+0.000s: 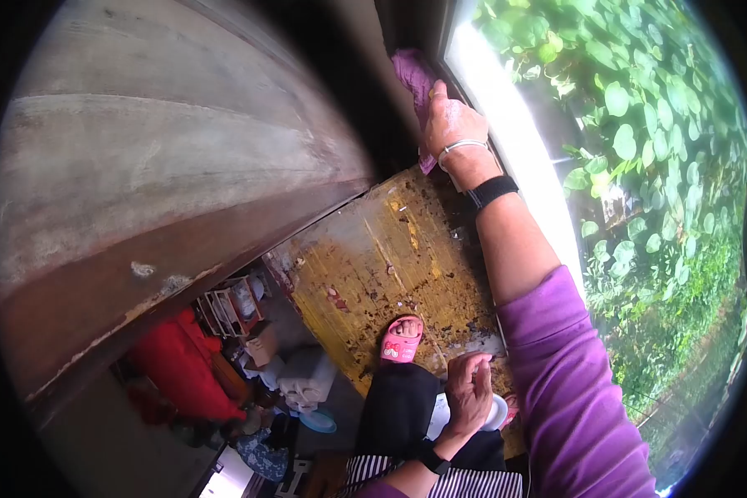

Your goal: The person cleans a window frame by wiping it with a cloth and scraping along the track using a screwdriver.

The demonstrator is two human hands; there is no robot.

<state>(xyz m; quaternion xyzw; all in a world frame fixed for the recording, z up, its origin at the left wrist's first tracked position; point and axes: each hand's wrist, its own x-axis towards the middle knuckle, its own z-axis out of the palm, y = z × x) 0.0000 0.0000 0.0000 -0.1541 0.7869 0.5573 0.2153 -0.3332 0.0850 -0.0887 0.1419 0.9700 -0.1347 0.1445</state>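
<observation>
My right hand (456, 123), with a silver bangle and a black wrist band, reaches up along the window frame (506, 100). Its fingers are closed on a crumpled pink-purple cloth (415, 73), which hangs out past the knuckles on the left. Whitish smears mark the back of this hand. Low in the view, my left hand (471, 394) wears a black watch, and its fingers are curled. A white container (498, 412) shows behind this hand on both sides; whether the fingers grip it or something else is hidden.
Underfoot is a worn yellow wooden board (373, 257) scattered with dark debris. A foot in a pink slipper (402, 339) stands on it. A stained panel (166, 149) fills the left. Below lie red fabric (170, 365) and clutter. Leafy plants (639, 149) grow outside the window.
</observation>
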